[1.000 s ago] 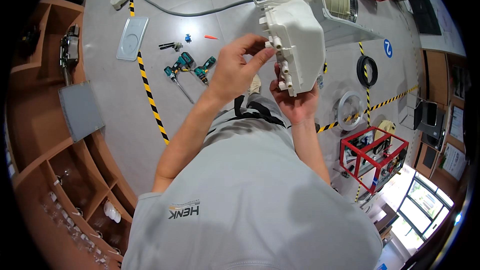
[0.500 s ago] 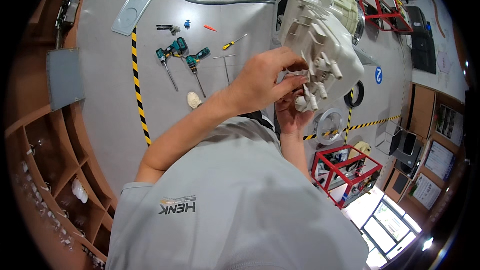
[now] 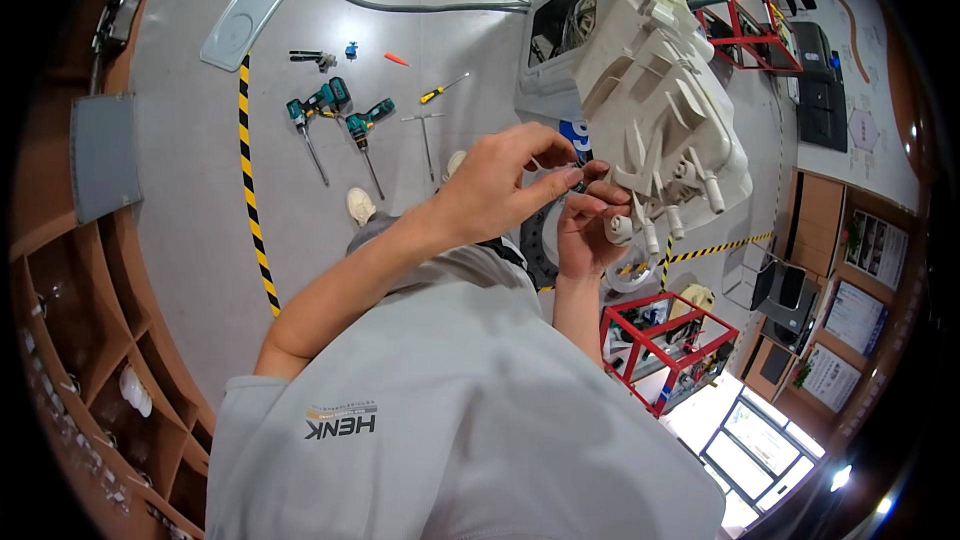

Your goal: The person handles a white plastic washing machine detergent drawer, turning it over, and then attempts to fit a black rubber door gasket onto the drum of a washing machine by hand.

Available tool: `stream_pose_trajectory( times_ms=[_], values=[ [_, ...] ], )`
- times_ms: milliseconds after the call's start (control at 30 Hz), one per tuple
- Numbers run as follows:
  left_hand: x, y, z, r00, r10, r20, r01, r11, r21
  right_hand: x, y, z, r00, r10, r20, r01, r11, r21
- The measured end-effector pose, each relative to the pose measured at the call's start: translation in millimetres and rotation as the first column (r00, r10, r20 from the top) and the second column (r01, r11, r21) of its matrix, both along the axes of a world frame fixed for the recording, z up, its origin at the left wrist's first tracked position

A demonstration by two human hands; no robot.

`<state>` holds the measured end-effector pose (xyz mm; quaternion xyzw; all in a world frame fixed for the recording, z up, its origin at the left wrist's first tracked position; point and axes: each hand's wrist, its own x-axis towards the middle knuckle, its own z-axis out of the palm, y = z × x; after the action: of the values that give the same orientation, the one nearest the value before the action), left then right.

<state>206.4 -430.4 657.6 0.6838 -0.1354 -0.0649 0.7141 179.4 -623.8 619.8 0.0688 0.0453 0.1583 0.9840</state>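
Since half a second ago: white plastic housing swung up and rightward, now tilted, ribbed underside and short spouts facing camera. Left hand shifted from the housing's lower edge to just beside its spouts, fingers pinched closed on a small dark part. Right hand still under the housing's lower end, fingers curled, fingertips meeting those of the left hand; gripping the part or only touching it: cannot tell. Housing held up in the air, well above the floor.

Around: two green drills lying side by side on the floor, yellow screwdriver near them, T-handled tool between. Black-yellow tape line running down the floor left of the drills. Grey hose curving toward an open white appliance behind the housing. Red frame cart below right of the hands.

Obstructions: housing covering much of the appliance; forearm and grey shirt blocking the floor beneath. Small dark part mostly hidden by fingers, kind not resolvable. Wooden shelves bent at the left rim.
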Motion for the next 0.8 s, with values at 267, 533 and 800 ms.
stream_pose_trajectory(
  times_ms=[267,533,800],
  values=[
    [-5.9,-12.3,-23.5,0.897,-0.246,-0.367,0.100,0.922,-0.373,-26.2,-18.8,-21.5,0.957,-0.212,-0.197,0.092,0.869,-0.486],
    [-6.0,-70.1,-59.2,0.645,-0.431,-0.631,0.186,0.889,-0.418,-67.0,-34.3,-41.8,0.836,-0.385,-0.392,0.055,0.769,-0.637],
    [27.5,-159.6,-63.8,0.499,-0.328,-0.802,0.063,0.937,-0.345,-54.7,-92.7,-58.8,0.799,-0.518,-0.305,0.172,0.684,-0.709]
  ],
)
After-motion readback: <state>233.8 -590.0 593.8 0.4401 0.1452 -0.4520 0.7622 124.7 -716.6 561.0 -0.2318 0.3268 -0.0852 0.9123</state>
